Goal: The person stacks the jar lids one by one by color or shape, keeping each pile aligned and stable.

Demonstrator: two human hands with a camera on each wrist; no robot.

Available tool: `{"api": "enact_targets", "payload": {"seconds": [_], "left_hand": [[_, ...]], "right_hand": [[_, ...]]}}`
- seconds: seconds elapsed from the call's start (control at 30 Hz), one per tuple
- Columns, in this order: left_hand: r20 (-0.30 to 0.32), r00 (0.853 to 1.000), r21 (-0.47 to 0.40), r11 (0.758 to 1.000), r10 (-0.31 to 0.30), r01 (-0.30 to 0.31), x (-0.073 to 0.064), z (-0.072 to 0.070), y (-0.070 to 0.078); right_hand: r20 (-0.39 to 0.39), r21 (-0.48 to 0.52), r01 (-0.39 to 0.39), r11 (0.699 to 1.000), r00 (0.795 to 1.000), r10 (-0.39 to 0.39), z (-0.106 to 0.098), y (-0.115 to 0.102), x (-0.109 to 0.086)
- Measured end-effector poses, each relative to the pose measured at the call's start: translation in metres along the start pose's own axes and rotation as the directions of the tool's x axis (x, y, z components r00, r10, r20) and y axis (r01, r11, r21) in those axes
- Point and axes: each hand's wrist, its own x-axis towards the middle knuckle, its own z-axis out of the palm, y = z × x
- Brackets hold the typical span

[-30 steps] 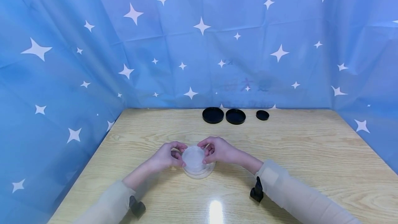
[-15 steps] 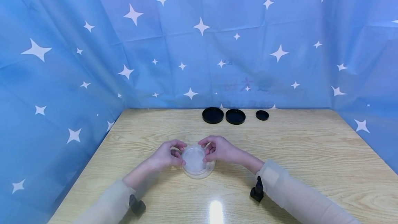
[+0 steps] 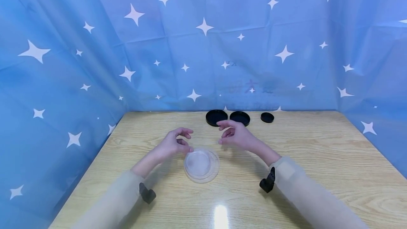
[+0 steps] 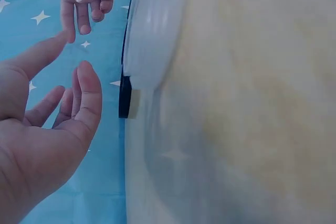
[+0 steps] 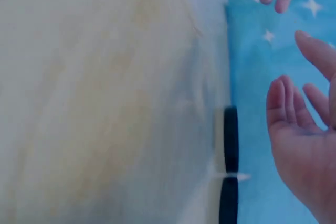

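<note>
Two clear, shallow round plastic pieces sit stacked on the table in the head view, a smaller disc (image 3: 198, 163) over a wider one (image 3: 213, 173) and off-centre to its left. Just above their upper left edge is my left hand (image 3: 173, 144), fingers loosely curved around air. My right hand (image 3: 236, 136) hovers further back and to the right, its fingertips apart and holding nothing. In the left wrist view the clear stack (image 4: 155, 24) appears edge-on beside the relaxed left hand (image 4: 52, 135). The right wrist view shows the right hand (image 5: 307, 145) with parted fingers.
Along the table's back edge lie three black round lids: a large one (image 3: 216, 117), another (image 3: 240, 117) partly behind my right hand, and a small one (image 3: 267, 117). A blue star-patterned curtain (image 3: 178, 80) rises behind the wooden table (image 3: 318, 158).
Both hands have let go of the clear stack's sides and moved up and back, the right one also rightward. The stack stays about where it was.
</note>
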Motion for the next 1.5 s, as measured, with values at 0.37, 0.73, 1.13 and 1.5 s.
{"api": "enact_targets", "payload": {"seconds": [0.37,0.73,1.13,1.5], "left_hand": [[-0.082,0.996,-0.044,0.999,0.016,-0.02,0.041,-0.003,0.009],[-0.086,0.996,-0.085,0.996,-0.024,0.016,0.076,-0.01,-0.001],[-0.115,0.992,-0.085,0.995,-0.053,0.044,0.11,-0.006,-0.015],[-0.115,0.991,-0.105,0.993,-0.069,0.057,0.128,0.0,-0.026]], "right_hand": [[-0.147,0.045,-0.066,0.997,0.987,0.072,-0.035,0.013,0.028],[-0.176,0.056,-0.132,0.99,0.974,0.14,-0.034,0.022,0.048],[-0.186,0.005,-0.198,0.98,0.963,0.195,-0.027,0.033,0.055],[-0.172,-0.076,-0.24,0.968,0.959,0.225,-0.023,0.037,0.061]]}}
